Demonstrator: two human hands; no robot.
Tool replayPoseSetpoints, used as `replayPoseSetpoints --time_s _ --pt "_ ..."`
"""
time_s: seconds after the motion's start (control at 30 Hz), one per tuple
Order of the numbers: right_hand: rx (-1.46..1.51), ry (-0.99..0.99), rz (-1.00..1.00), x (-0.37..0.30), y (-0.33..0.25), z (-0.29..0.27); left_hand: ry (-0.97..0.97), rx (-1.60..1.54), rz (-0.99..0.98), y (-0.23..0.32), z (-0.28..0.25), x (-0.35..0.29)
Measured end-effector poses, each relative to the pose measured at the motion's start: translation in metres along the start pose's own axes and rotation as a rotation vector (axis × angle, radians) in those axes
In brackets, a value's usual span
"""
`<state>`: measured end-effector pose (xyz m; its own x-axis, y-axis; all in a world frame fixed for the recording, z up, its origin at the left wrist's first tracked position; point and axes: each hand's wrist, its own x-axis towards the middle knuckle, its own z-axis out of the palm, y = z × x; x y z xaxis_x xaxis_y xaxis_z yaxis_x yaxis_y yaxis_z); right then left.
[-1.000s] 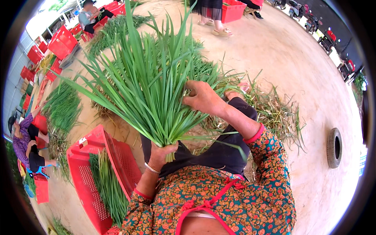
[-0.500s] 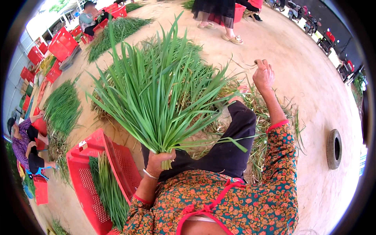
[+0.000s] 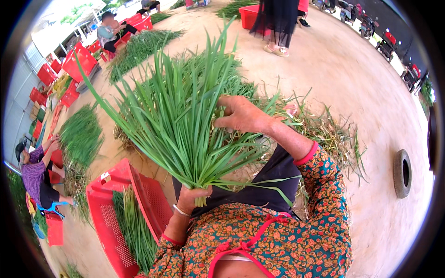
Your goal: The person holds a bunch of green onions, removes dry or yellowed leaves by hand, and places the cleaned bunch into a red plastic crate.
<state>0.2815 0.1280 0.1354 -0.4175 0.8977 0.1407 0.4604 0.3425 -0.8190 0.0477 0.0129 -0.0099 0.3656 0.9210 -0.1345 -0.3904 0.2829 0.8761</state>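
I have the left hand point(image 3: 194, 197) clamped round the stems of one bunch of green leaves point(image 3: 181, 134), which fans out above it toward twelve o'clock. At one o'clock, the right hand point(image 3: 243, 113) curls against the leaves; from here I can't tell whether it pinches any. Farther out I count one nearby red crate point(image 3: 153, 199) toward eight, one withered heap point(image 3: 329, 132) at two and one tyre point(image 3: 397, 173) at three.

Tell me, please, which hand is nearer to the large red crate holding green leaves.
Left. The left hand grips the bunch just right of the crate; the right hand is farther right and forward, at the bunch's edge.
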Motion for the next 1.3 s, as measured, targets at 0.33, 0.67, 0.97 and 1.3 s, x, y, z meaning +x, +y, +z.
replayPoseSetpoints --time_s 0.33,0.67,0.97,1.3 --pt "-0.73 0.336 -0.21 0.0 0.046 0.015 -0.046 -0.069 -0.013 0.001 0.004 0.013" --pt "-1.003 1.003 0.073 -0.029 0.145 -0.102 -0.05 -0.055 0.015 -0.005 0.014 0.027" --pt "-0.401 0.584 -0.524 -0.005 0.019 -0.026 -0.045 0.215 0.066 -0.002 0.013 0.023" --pt "-0.563 0.062 -0.696 0.021 0.003 -0.021 -0.028 0.116 0.051 -0.001 0.018 0.018"
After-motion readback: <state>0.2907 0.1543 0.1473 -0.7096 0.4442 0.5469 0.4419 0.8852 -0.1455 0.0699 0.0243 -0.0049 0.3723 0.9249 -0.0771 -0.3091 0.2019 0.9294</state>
